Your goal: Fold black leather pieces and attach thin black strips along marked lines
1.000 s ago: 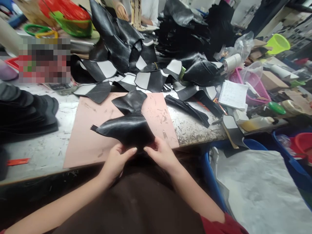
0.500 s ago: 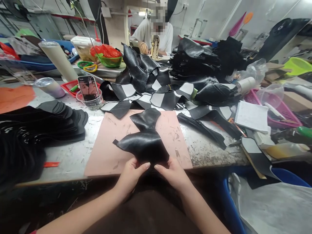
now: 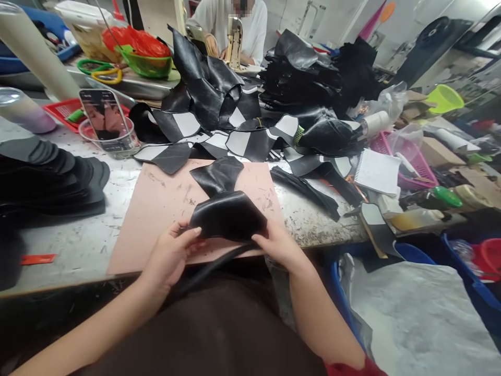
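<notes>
A glossy black leather piece (image 3: 229, 216) is held up in a curve over the front of the pink board (image 3: 133, 230). My left hand (image 3: 172, 250) pinches its left lower edge, thumb on top. At its right corner, my right hand (image 3: 279, 245) has the thumb on the near face and the fingers hidden behind. A dark strip (image 3: 219, 263) curves below the piece between my hands; whether it belongs to the piece I cannot tell. Another black leather piece (image 3: 219, 175) lies just beyond, flat on the board.
Stacked black pieces (image 3: 50, 183) stand at left, near a phone (image 3: 104, 117) in a clear tub. Black-and-white leather pieces (image 3: 250, 143) spread along the back. A notebook (image 3: 378, 172) lies at right, above a blue bin (image 3: 340, 292). A person (image 3: 254, 31) sits behind a sewing machine (image 3: 235, 44).
The held piece has turned and come off the far piece it overlapped. My hands have moved apart, the left one shifting left to the piece's side. The view has swung right and down.
</notes>
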`<state>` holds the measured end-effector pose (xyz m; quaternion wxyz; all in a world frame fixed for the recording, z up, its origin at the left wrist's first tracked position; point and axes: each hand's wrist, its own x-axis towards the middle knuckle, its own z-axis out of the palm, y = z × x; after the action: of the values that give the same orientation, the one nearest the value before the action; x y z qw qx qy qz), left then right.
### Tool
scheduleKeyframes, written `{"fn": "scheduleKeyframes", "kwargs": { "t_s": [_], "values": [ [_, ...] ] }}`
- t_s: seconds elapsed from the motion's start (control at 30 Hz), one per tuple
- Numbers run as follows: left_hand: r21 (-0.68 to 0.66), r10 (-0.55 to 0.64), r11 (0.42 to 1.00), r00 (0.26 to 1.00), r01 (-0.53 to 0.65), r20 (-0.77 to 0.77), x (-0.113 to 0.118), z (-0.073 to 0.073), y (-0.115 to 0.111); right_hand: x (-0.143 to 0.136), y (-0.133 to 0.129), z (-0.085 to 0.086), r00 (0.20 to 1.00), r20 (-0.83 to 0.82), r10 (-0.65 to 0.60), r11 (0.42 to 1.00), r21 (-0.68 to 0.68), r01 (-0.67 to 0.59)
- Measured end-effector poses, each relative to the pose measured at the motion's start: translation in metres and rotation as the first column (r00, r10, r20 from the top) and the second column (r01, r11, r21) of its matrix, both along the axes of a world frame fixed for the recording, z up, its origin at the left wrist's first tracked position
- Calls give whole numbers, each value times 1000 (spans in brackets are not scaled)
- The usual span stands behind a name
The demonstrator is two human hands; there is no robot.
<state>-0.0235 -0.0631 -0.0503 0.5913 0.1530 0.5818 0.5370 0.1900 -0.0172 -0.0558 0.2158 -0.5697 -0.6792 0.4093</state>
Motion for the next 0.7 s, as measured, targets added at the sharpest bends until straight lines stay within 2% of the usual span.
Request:
{"fn": "scheduleKeyframes", "kwargs": {
  "t_s": [0.1, 0.17, 0.2, 0.27, 0.33, 0.37, 0.4, 0.43, 0.47, 0.53, 0.57, 0.6, 0.63, 0.67, 0.7],
  "values": [
    [7, -58, 998, 989, 59, -139, -12, -3, 9, 4, 2, 1, 934, 330, -135, 969, 243, 54],
    [-3, -105, 994, 962, 108, -253, -16, -6, 13, 2, -3, 0, 914, 347, -211, 877, 479, 21],
    [-9, -131, 991, 948, 134, -289, -17, -7, 14, 0, -8, -1, 932, 317, -178, 820, 571, -37],
    [-44, -211, 977, 935, 207, -286, -16, -8, 16, -7, -20, -8, 957, 285, 60, 720, 651, -239],
    [-86, -290, 957, 929, 277, -232, -14, -6, 18, -17, -32, -16, 889, 322, 325, 634, 623, -458],
    [-89, -317, 948, 925, 305, -208, -13, -5, 18, -22, -37, -20, 857, 335, 392, 612, 600, -515],
    [-81, -337, 941, 921, 328, -195, -11, -4, 19, -26, -40, -24, 854, 321, 410, 617, 592, -519],
    [-66, -355, 935, 915, 349, -194, -10, -3, 19, -28, -42, -26, 880, 261, 396, 649, 599, -470],
    [-54, -373, 928, 906, 369, -201, -9, -2, 18, -28, -42, -26, 924, 149, 353, 705, 607, -367],
    [-54, -420, 907, 883, 418, -208, -8, -1, 13, -19, -37, -20, 968, -197, 156, 840, 543, -25],
    [-60, -450, 892, 869, 448, -207, -8, 0, 9, -10, -33, -13, 925, -379, -1, 882, 436, 179],
    [-65, -482, 875, 850, 480, -210, -8, 0, 3, 2, -28, -5, 827, -533, -180, 876, 295, 382],
    [-65, -513, 856, 830, 512, -217, -9, -1, -4, 17, -22, 4, 682, -644, -348, 819, 145, 555],
    [-64, -542, 837, 806, 544, -237, -12, -2, -11, 32, -17, 14, 519, -716, -466, 739, 8, 674],
    [-74, -568, 817, 775, 572, -277, -16, -3, -19, 47, -13, 24, 352, -776, -523, 636, -81, 768]
  ]
}}
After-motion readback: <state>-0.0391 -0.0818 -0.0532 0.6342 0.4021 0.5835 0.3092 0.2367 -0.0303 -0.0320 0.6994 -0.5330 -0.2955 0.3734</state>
